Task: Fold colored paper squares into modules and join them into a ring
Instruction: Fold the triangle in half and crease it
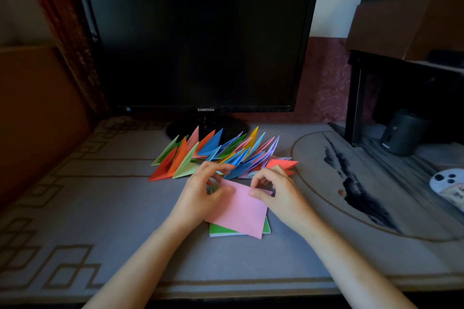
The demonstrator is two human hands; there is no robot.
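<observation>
Grey desk mat (100, 208), folded modules (213, 155) piled by monitor (195, 45). Left hand (200, 195) and right hand (278, 190) each pinched the pink square (238, 213), fingers curled, over paper stack (216, 229).

A table (120, 211) under a grey cloth with tan line patterns carries everything. At its back edge stands the round foot of a monitor (179, 131). Just in front lies a row of folded paper modules (213, 150) in many colours. Nearer the front edge lies a stack of paper squares (218, 229), green showing beneath a pink sheet (238, 211). At the back right corner stands a black rack (352, 108) with a dark cylinder (401, 133) under it. A white object (447, 183) lies at the right edge.
</observation>
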